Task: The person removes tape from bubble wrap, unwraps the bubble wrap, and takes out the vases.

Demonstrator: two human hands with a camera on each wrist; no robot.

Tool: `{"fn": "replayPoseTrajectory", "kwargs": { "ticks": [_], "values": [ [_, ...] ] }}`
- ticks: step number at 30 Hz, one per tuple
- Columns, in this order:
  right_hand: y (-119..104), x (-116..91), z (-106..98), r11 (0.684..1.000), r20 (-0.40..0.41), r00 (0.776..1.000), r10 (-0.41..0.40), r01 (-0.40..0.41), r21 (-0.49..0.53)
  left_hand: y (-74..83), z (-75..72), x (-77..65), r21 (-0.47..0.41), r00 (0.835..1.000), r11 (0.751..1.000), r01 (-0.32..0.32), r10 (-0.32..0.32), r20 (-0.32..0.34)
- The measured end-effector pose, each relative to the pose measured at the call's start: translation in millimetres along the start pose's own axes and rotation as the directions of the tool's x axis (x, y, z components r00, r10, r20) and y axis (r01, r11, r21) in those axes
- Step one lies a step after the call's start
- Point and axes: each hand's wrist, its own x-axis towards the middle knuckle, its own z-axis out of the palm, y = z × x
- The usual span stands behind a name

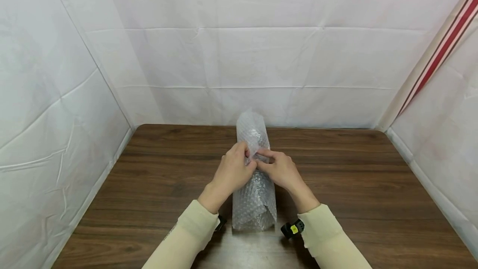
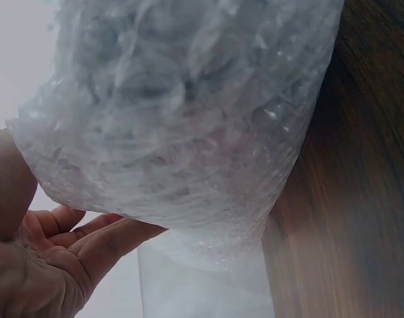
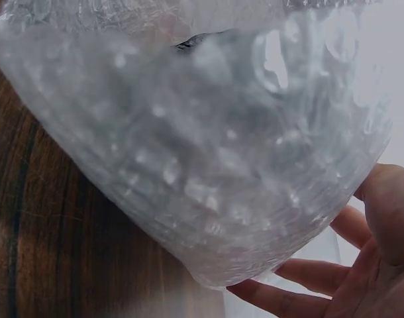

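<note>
A long bundle of clear bubble wrap (image 1: 255,202) lies lengthwise at the middle of the table, its far end reaching the back edge. What is inside it cannot be made out, though a small dark patch shows through in the right wrist view. My left hand (image 1: 233,167) pinches the wrap from the left, around the bundle's middle. From the right, my right hand (image 1: 281,169) holds the same part between thumb and forefinger, close to the left thumb. Bubble wrap (image 2: 189,132) fills most of the left wrist view, and more bubble wrap (image 3: 208,165) covers much of the right one.
Under the bundle is a dark wood-grain table (image 1: 168,186). White cloth (image 1: 257,57) hangs behind it and along both sides, with a red stripe (image 1: 440,57) at the back right. A small black device (image 1: 293,228) sits at the right wrist.
</note>
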Motion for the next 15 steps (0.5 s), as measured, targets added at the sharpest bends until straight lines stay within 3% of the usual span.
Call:
{"fn": "replayPoseTrajectory", "kwargs": {
  "ticks": [15],
  "values": [
    [-9.5, 0.2, 2.1, 0.998, 0.01, 1.0, -0.021, 0.021, -0.061, -5.0, -1.5, -1.3, -0.054, 0.999, 0.998, -0.012, 0.011, -0.032]
  ]
}}
